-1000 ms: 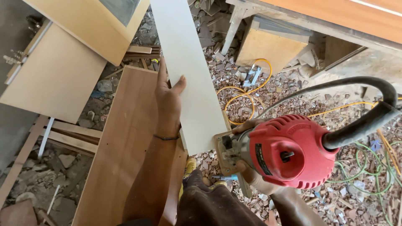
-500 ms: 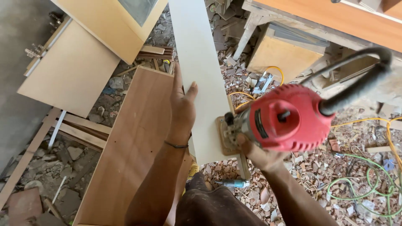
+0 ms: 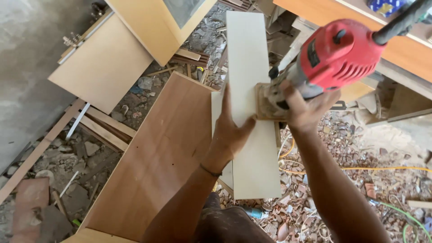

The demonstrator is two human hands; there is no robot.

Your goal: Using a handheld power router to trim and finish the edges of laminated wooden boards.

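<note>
Board axis: white board [image 3: 249,103] runs lengthwise away from left hand [image 3: 229,132]
Left grip: open, palm flat on board
Right grip: right hand [image 3: 306,110] closed round red trimmer [image 3: 328,58], at board's right edge

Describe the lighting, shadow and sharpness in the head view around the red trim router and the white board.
Head view: soft, even daylight, no harsh glare; the white board reads bright but keeps its edges. Red trim router in the right hand is sharp, barely blurred. Left hand casts only a faint shadow. Rubble floor is sharp too.
</note>
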